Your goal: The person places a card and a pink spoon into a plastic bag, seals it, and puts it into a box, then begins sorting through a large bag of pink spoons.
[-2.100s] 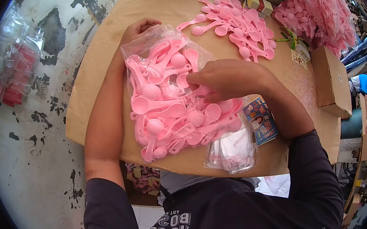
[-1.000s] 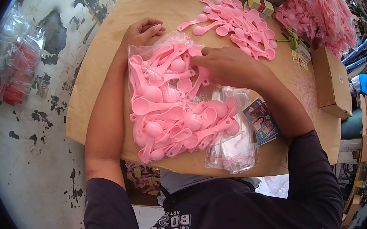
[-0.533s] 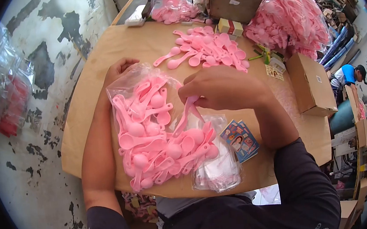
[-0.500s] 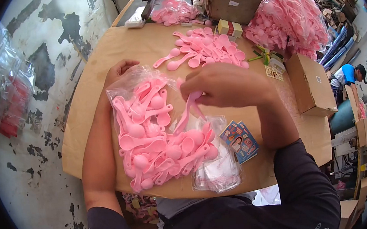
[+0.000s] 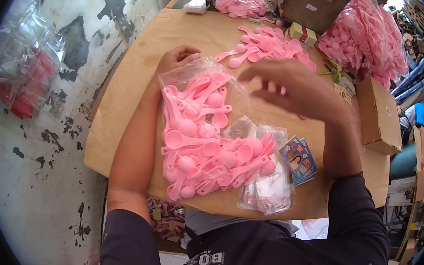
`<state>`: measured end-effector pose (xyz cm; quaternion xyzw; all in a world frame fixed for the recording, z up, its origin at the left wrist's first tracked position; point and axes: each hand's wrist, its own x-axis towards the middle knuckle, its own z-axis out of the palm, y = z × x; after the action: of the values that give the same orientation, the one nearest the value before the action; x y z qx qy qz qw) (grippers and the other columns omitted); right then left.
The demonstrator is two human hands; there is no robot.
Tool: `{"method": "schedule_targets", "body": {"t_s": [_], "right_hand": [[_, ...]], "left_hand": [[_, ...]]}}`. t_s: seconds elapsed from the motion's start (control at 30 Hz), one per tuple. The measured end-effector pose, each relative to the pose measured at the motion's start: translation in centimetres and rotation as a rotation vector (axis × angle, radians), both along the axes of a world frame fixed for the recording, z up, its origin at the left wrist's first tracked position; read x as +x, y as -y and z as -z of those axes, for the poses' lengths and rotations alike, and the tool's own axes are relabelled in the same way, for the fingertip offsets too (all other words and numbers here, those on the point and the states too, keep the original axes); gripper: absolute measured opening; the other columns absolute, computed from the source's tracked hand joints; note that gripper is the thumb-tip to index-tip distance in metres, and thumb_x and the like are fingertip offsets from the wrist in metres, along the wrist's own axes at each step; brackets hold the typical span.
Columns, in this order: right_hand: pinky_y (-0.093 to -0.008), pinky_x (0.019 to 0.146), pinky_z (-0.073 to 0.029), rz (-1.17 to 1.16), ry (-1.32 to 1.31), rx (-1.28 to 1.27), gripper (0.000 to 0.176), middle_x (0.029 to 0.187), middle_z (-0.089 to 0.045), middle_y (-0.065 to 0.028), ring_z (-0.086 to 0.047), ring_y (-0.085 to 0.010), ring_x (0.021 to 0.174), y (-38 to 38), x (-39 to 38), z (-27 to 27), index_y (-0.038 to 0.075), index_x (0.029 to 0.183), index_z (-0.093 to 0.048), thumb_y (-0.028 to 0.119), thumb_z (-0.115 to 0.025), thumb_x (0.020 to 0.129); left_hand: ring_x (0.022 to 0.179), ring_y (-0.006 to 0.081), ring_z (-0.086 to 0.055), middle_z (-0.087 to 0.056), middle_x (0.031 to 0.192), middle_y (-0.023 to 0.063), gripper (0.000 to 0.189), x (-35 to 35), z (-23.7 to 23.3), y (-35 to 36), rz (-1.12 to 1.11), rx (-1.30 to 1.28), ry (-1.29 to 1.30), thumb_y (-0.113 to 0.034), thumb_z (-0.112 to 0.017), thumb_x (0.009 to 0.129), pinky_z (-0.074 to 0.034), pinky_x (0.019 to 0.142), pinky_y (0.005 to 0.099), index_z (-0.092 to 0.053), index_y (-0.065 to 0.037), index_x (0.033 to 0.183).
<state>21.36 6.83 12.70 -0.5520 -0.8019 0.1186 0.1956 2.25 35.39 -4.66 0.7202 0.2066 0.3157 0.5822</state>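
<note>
Pink plastic measuring spoons point(image 5: 193, 149) fill and spill from a clear plastic bag point(image 5: 171, 77) on the table in front of me. My left hand point(image 5: 182, 57) rests at the bag's far edge, fingers loosely stretched, holding nothing that I can see. Above the table, right of the bag, my right hand point(image 5: 289, 86) is slightly blurred with its fingers apart; no spoon shows in its grip. Just beyond it lies a loose pile of pink spoons point(image 5: 275, 44). Flat clear bags point(image 5: 266, 193) and printed cards point(image 5: 298, 160) lie close to the near edge.
A big bag of pink spoons point(image 5: 366, 36) stands at the back right, beside a metal box point(image 5: 314, 0). A cardboard box point(image 5: 378, 116) sits at the table's right edge. Another person point(image 5: 417, 115) is farther right. Clear packaging point(image 5: 26, 58) hangs on the left wall.
My right hand has let go of the pink spoons it held and opened, now nearer the loose pile. The left hand stays by the bag. My view has shifted, moving the scene rightward.
</note>
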Motion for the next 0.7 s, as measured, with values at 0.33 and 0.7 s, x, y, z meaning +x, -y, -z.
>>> {"method": "schedule_targets", "body": {"t_s": [0.33,0.7], "right_hand": [[-0.0440,0.098,-0.053,-0.298,0.346,0.266,0.049,0.140,-0.055,-0.0171,-0.056,-0.0341,0.125,-6.8,-4.3,8.5,0.002,0.127,-0.061,0.010,-0.076,0.081],[-0.0408,0.081,-0.055,-0.038,0.156,-0.148,0.020,0.111,-0.068,-0.0104,-0.067,-0.0309,0.098,-3.2,-3.7,4.0,0.006,0.106,-0.066,0.011,-0.074,0.088]], "left_hand": [[0.101,0.0159,-0.073,-0.076,0.109,0.0129,0.031,-0.2,-0.6,0.8,-0.040,0.016,-0.022,-0.018,-0.071,0.102,-0.059,0.088,0.0294,-0.068,0.004,0.123],[0.079,0.0087,-0.064,-0.073,0.088,0.0040,0.027,-0.1,-0.5,1.3,-0.088,0.048,0.050,-0.021,-0.073,0.097,-0.053,0.073,0.0262,-0.073,0.002,0.111]]}}
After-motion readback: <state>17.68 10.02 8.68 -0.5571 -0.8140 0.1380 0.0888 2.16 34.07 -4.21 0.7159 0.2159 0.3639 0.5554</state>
